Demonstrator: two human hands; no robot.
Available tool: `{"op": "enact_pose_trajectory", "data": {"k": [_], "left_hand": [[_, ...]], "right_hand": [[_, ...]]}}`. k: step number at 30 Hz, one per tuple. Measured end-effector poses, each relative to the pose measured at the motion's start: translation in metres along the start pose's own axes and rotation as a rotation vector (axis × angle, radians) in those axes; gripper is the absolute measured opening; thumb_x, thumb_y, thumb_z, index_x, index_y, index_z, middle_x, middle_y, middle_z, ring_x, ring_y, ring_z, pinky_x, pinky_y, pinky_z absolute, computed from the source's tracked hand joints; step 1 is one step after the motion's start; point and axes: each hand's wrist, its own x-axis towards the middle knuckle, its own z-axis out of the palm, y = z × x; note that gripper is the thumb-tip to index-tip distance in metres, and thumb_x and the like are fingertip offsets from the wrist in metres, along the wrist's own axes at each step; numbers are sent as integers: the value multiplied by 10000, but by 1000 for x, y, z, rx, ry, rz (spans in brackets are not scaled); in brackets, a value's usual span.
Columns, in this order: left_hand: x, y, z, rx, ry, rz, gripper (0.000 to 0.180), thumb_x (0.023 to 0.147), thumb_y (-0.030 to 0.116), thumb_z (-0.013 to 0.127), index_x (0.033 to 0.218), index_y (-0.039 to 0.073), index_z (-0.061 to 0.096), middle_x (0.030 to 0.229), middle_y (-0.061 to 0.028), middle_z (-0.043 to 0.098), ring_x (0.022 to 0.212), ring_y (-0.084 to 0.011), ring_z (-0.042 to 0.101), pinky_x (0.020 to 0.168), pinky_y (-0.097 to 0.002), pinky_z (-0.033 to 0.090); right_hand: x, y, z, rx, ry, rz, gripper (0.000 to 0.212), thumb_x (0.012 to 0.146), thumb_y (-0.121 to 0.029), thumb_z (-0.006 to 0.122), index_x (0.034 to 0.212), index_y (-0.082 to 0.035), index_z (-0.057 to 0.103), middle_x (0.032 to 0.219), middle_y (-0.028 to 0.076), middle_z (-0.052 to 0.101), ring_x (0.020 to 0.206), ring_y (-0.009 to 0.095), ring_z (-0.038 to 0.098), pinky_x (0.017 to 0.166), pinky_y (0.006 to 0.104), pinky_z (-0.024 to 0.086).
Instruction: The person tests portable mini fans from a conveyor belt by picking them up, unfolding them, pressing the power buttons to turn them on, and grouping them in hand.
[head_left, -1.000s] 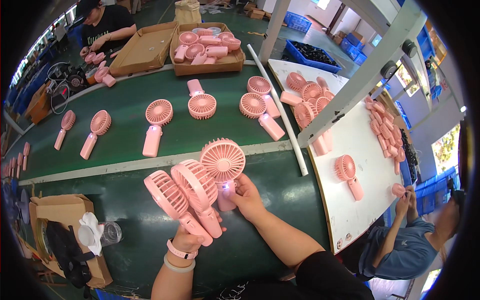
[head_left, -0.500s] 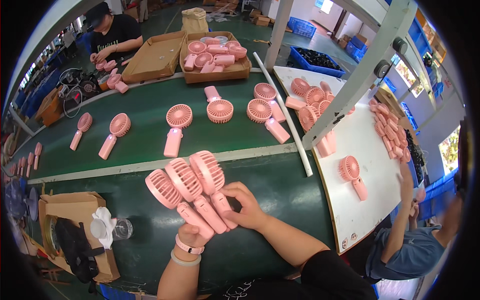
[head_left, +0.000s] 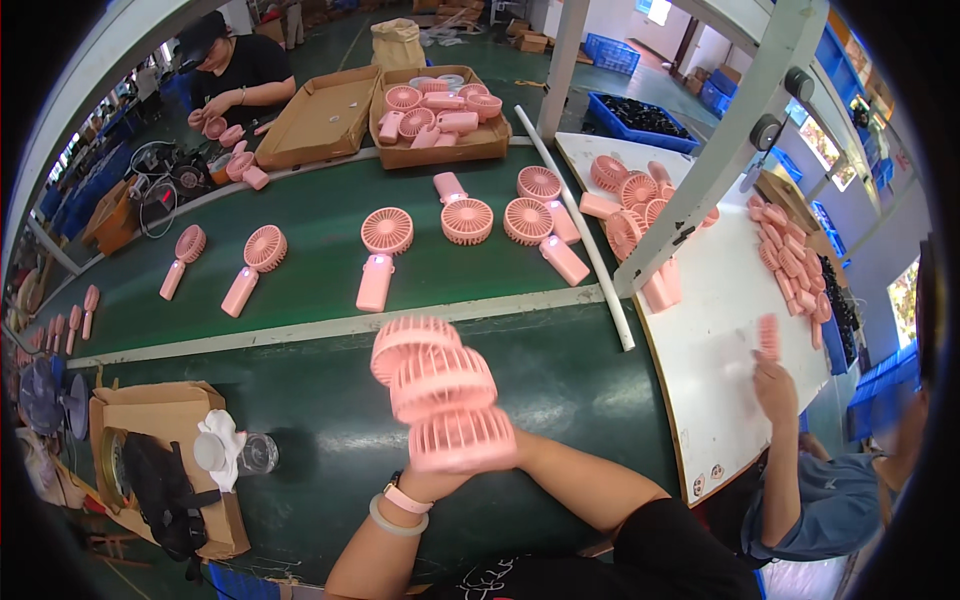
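Three pink fans (head_left: 443, 383), turned since earlier, handles now hidden, hands' grip (head_left: 438, 485) hidden, closure unclear

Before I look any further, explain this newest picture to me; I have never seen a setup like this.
There is no machine arm: these are a person's bare hands, seen from a head-worn fisheye camera looking down, which bends straight edges. The left hand wears a pink wristband; the right forearm reaches in too, its hand mostly hidden. Three pink handheld fans are held together, blurred; which hand grips which is hidden. On the green work surface, beyond the pale strip, lie more pink fans. Others fill a cardboard tray or lie on the white table.
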Motion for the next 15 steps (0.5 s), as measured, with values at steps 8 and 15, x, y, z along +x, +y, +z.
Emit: {"op": "enact_pose_trajectory", "data": {"k": [8, 15], "left_hand": [[6, -3, -10, -294, 173, -108, 819, 722, 195, 695, 1370, 12, 230, 1423, -161, 180, 1309, -302, 243, 1056, -459, 226], [12, 4, -12, -506, 140, -178, 856, 698, 270, 747, 1369, 43, 265, 1390, -118, 254, 1277, -260, 313, 1023, -419, 312]], "right_hand": [[-7, 8, -31, 1016, 124, 149, 750, 662, -441, 679, 1230, -14, 437, 1175, 148, 532, 1053, 258, 550, 916, 374, 444], [-7, 7, -29, 1134, 185, 190, 712, 690, -478, 640, 1191, -2, 469, 1142, 169, 551, 1028, 293, 559, 927, 386, 435]]}}
